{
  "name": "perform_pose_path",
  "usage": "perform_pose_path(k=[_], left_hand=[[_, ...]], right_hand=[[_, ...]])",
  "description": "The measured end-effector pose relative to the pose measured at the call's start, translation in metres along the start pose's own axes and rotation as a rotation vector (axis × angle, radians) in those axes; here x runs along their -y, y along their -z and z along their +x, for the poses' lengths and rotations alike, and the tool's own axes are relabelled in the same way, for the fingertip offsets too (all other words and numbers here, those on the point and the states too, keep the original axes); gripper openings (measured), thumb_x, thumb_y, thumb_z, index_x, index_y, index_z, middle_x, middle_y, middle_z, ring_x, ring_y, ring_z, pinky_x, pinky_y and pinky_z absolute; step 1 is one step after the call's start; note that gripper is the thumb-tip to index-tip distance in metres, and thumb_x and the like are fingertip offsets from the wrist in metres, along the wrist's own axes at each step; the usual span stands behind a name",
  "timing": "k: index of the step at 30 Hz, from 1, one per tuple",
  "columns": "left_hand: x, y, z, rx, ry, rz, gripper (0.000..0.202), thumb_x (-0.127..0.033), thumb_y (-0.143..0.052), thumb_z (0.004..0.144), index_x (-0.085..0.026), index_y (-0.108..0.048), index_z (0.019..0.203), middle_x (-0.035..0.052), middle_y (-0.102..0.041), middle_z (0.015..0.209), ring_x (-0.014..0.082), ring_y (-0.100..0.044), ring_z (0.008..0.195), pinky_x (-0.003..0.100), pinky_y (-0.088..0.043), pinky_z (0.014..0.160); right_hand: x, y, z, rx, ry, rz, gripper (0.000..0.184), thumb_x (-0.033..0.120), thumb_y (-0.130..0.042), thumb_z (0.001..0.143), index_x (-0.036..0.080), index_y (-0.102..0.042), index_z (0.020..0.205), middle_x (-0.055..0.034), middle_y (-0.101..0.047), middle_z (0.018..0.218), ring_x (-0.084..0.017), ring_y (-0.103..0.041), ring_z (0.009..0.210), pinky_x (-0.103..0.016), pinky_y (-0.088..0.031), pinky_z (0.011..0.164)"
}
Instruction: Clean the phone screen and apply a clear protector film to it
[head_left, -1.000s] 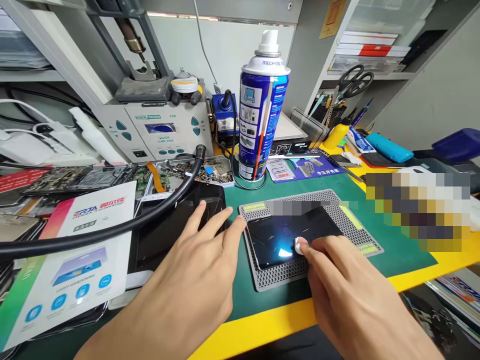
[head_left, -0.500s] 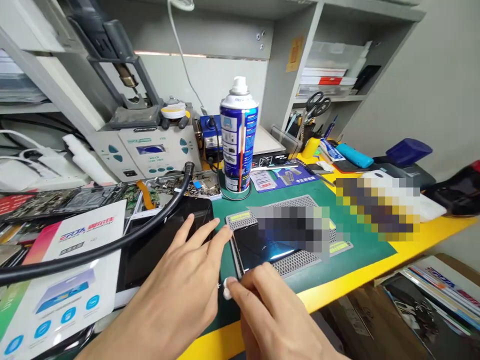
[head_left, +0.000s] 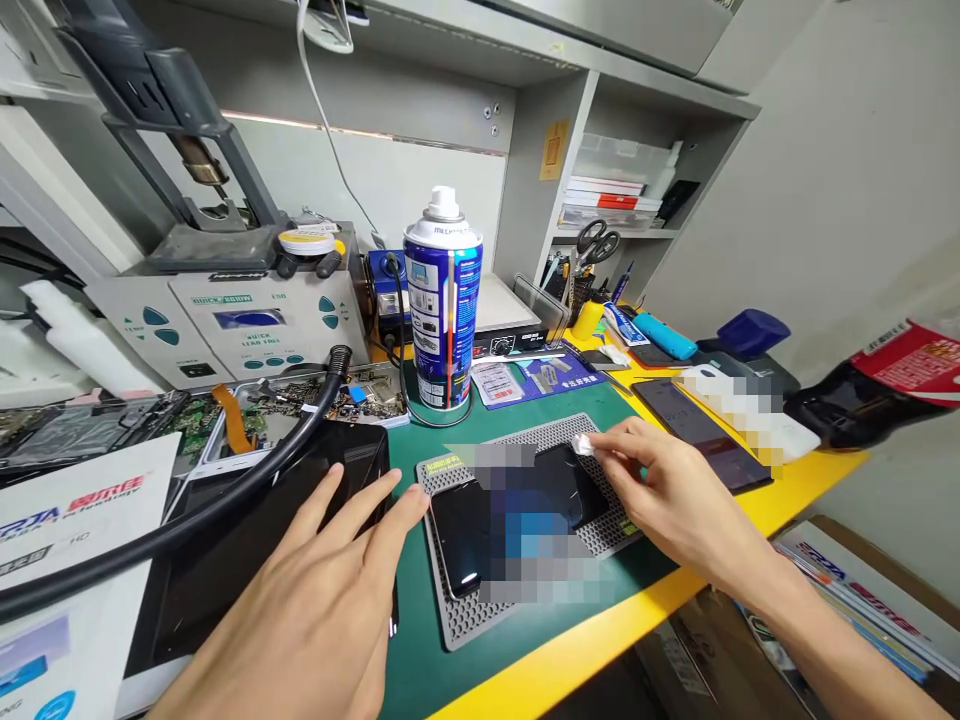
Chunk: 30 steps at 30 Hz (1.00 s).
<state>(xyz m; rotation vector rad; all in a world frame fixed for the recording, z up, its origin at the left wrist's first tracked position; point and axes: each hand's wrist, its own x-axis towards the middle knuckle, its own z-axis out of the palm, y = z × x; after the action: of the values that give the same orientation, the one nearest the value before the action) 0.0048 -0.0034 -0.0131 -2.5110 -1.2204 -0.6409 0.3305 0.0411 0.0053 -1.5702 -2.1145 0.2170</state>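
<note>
A dark phone (head_left: 459, 530) lies screen up on a grey perforated pad (head_left: 461, 632), part of it blurred out. My left hand (head_left: 322, 575) is open with spread fingers, its index fingertip at the phone's left edge. Between thumb and fingertips, my right hand (head_left: 667, 490) pinches a small white wad (head_left: 582, 444) at the phone's far right end. The wad looks like cotton or tissue; whether it presses on the screen I cannot tell.
A blue spray can (head_left: 442, 310) stands behind the pad. At left are a hot air station (head_left: 247, 330), its black hose (head_left: 225, 490), a large dark-screened device (head_left: 217, 580) and a leaflet (head_left: 67, 560). Another phone (head_left: 705, 435) and a dark bottle (head_left: 847, 395) lie at right.
My right hand has moved from the phone's near left corner to its far right end with the white wad. My left hand stays spread by the left edge. The camera view has shifted.
</note>
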Motion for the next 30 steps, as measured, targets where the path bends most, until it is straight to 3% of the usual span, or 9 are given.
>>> perform_pose_path(k=[2, 4, 9, 16, 24, 30], left_hand=[[0.000, 0.004, 0.003, 0.048, 0.015, -0.008, 0.046, -0.013, -0.041, 0.090, -0.016, -0.078, 0.116, 0.0044, -0.080, 0.123, 0.0231, -0.075, 0.119, 0.042, -0.047, 0.120], [0.001, 0.006, 0.004, 0.102, 0.028, -0.009, 0.046, -0.012, -0.041, 0.088, -0.017, -0.078, 0.115, 0.0056, -0.080, 0.123, 0.0252, -0.074, 0.120, 0.047, -0.055, 0.113], [0.001, 0.005, -0.001, 0.171, 0.030, 0.003, 0.056, -0.012, -0.044, 0.080, -0.018, -0.075, 0.126, 0.0078, -0.078, 0.128, 0.0286, -0.071, 0.128, 0.055, -0.052, 0.119], [-0.004, 0.005, 0.003, 0.253, 0.053, -0.006, 0.058, -0.008, -0.041, 0.080, -0.014, -0.074, 0.127, 0.0127, -0.075, 0.132, 0.0331, -0.071, 0.127, 0.060, -0.054, 0.116], [-0.011, 0.008, -0.001, 0.340, 0.104, 0.012, 0.069, -0.007, -0.042, 0.078, -0.008, -0.060, 0.144, 0.0178, -0.071, 0.139, 0.0335, -0.061, 0.140, 0.060, -0.044, 0.125], [-0.009, 0.008, 0.000, 0.252, 0.066, -0.039, 0.065, -0.002, -0.039, 0.078, -0.006, -0.065, 0.137, 0.0174, -0.074, 0.133, 0.0323, -0.064, 0.137, 0.062, -0.045, 0.123]], right_hand=[[0.004, -0.005, 0.007, 0.048, 0.053, -0.039, 0.027, 0.024, -0.049, 0.106, 0.020, -0.073, 0.093, -0.0039, -0.063, 0.084, -0.017, -0.062, 0.069, -0.031, -0.049, 0.060], [0.008, -0.007, 0.012, 0.084, 0.110, -0.087, 0.028, 0.022, -0.048, 0.107, 0.019, -0.070, 0.088, -0.0040, -0.060, 0.084, -0.018, -0.060, 0.071, -0.033, -0.047, 0.063], [0.010, -0.009, 0.015, 0.107, 0.216, -0.213, 0.027, 0.016, -0.045, 0.105, 0.018, -0.063, 0.085, -0.0043, -0.055, 0.085, -0.019, -0.053, 0.070, -0.036, -0.042, 0.063], [0.017, -0.014, 0.013, 0.156, 0.323, -0.313, 0.023, 0.009, -0.046, 0.104, 0.019, -0.056, 0.085, -0.0034, -0.049, 0.087, -0.018, -0.048, 0.070, -0.036, -0.037, 0.061], [0.056, -0.032, 0.010, 0.156, 0.439, -0.337, 0.027, -0.007, -0.050, 0.087, 0.019, -0.053, 0.082, -0.0040, -0.048, 0.084, -0.020, -0.045, 0.071, -0.037, -0.038, 0.062], [0.089, -0.051, 0.013, 0.225, 0.610, -0.285, 0.033, -0.013, -0.047, 0.076, 0.019, -0.056, 0.083, -0.0048, -0.051, 0.087, -0.022, -0.047, 0.080, -0.036, -0.045, 0.068]])
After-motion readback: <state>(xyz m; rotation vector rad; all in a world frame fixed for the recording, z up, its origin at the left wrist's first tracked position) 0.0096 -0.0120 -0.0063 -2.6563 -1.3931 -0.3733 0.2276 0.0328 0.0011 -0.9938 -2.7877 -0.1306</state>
